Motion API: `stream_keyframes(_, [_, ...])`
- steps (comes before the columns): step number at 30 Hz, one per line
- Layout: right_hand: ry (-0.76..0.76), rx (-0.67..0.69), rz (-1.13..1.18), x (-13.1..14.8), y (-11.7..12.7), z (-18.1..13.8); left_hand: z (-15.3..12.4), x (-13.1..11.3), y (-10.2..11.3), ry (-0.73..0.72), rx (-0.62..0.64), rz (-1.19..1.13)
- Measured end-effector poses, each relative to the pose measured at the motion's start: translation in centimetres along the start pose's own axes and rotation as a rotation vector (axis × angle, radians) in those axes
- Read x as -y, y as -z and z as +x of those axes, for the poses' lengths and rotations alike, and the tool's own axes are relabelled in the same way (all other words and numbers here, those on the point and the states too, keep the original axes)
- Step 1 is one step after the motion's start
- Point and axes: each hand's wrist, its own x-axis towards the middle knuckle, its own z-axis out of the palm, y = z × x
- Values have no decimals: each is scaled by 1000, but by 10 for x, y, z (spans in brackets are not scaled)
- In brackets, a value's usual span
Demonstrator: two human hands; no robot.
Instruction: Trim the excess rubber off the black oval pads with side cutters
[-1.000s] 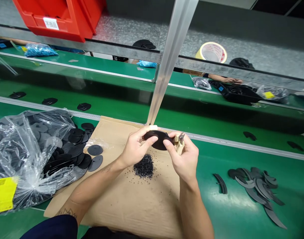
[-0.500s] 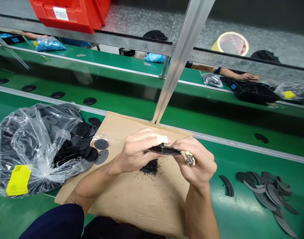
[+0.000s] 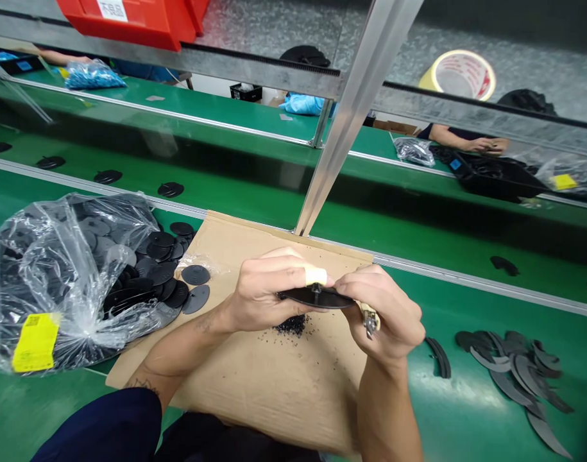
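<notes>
Over the brown paper, my left hand (image 3: 269, 285) pinches a thin black disc (image 3: 312, 297) by its left side, with a light wrap on one finger. A small raised peg (image 3: 316, 290) stands on the disc. The fingers of my right hand (image 3: 382, 308) grip the disc's right end. Tucked in that same hand is a small metal-tipped tool (image 3: 370, 321); most of it is hidden, so its kind is unclear. Below the disc lies a heap of tiny black bits (image 3: 292, 325) on the brown paper (image 3: 255, 385).
A clear plastic bag (image 3: 57, 269) spills black discs (image 3: 161, 273) on the left. Curved dark pieces (image 3: 519, 369) lie right, near a single curved piece (image 3: 438, 357). A metal post (image 3: 341, 141) rises ahead, below a shelf with a tape roll (image 3: 459, 74) and red bin (image 3: 129, 25). Co-workers' hands show beyond.
The disc has tilted slightly, showing more of its face and peg. Both hands keep hold of it, and the metal tip in my right hand has turned a little. The view has shifted slightly.
</notes>
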Motion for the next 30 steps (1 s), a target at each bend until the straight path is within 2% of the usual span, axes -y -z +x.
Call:
stream_keyframes(5, [-14, 44, 29, 0, 3, 1, -3, 1, -1, -18, 40, 29])
stream_keyframes(10, [-33, 61, 20, 0, 5, 1, -4, 1, -4, -46, -38, 80])
stream_keyframes(13, [-27, 50, 34, 0, 5, 2, -3, 0, -5, -41, -32, 73])
stream_keyframes(16, [-42, 32, 57, 1, 3, 4, -1, 0, -5, -7, -2, 32])
stream_keyframes(22, [-95, 25, 91, 6, 8, 7, -2, 2, -2, 152, 47, -112])
stream_keyframes(24, [-135, 42, 25, 7, 15, 8, -2, 2, 0, 124, 41, -79])
stream_keyframes(27, [-201, 94, -218, 9, 24, 6, 0, 2, 3, 81, 77, 15])
stream_keyframes(30, [-188, 215, -390, 11, 28, 4, 1, 2, 6, 73, 141, 75])
